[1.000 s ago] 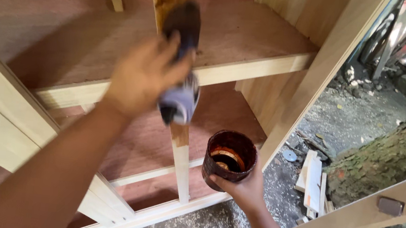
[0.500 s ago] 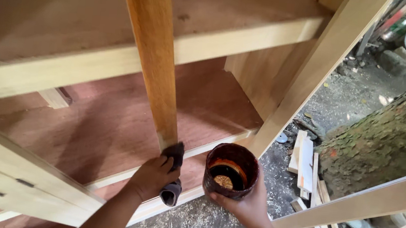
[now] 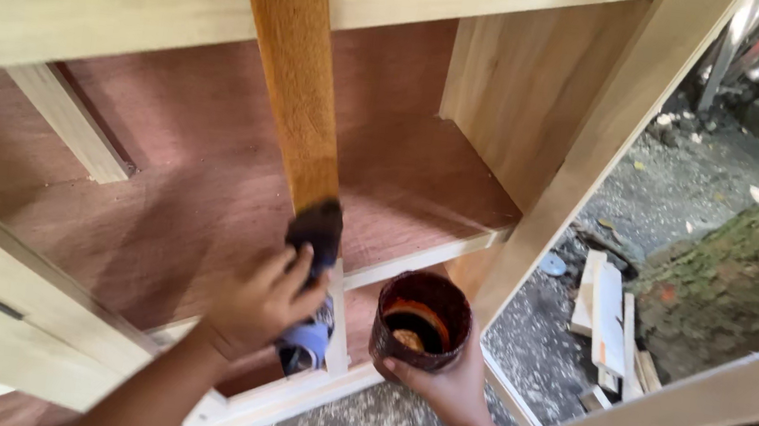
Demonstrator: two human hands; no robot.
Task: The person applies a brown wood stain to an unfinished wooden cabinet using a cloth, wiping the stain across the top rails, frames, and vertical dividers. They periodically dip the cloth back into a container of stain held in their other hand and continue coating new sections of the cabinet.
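My left hand (image 3: 262, 299) grips a paintbrush (image 3: 310, 276) with a blue-grey handle. Its dark bristles press against the lower part of an upright wooden post (image 3: 291, 72) of a cabinet. The post is stained orange-brown above the bristles and pale below them. My right hand (image 3: 441, 384) holds a dark, stain-smeared round container (image 3: 420, 319) from underneath, just right of the brush. Brown liquid shows inside it.
The pale wooden cabinet has reddish plywood shelves (image 3: 211, 205) and a slanted side frame (image 3: 594, 142). Drawer fronts (image 3: 2, 314) sit at lower left. Wood offcuts (image 3: 609, 312) lie on the dusty ground beside a mossy trunk (image 3: 740, 270). A pale board (image 3: 689, 396) crosses the lower right.
My left hand swept the brush down the post, then came back up a little. The view has shifted downward. The container stays in my right hand beside the post.
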